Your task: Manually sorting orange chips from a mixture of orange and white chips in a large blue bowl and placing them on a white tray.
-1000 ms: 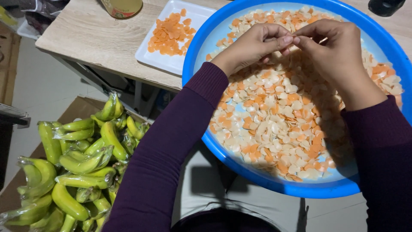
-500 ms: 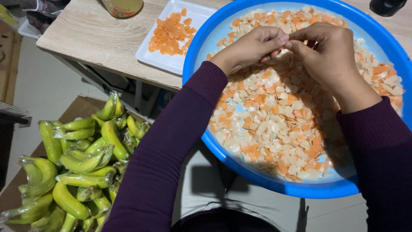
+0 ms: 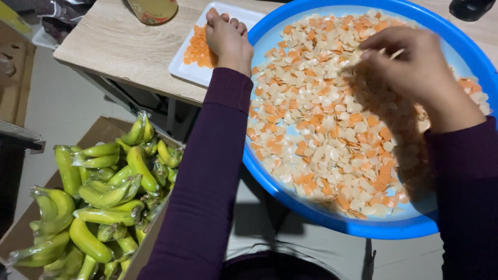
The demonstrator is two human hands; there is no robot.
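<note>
In the head view, the person's left hand reaches over the white rectangular tray on the wooden table, fingers curled together and knuckles up over the small heap of orange pieces; whether anything is pinched beneath them cannot be told. The right hand hovers over the big blue round basin, its fingertips drawn together on what looks like a thin pale chip, though blur makes the grip uncertain. The basin is spread with a thin layer of pale and orange chips, lying mixed and one deep over most of its floor. To do this sorting well, it seems wise to lift each orange piece with a light pinch, so the brittle-looking chips do not crack, and to set it squarely inside the tray's rim, away from the table edge. Below the table, a cardboard box holds bunches of green bananas in clear wrapping.
</note>
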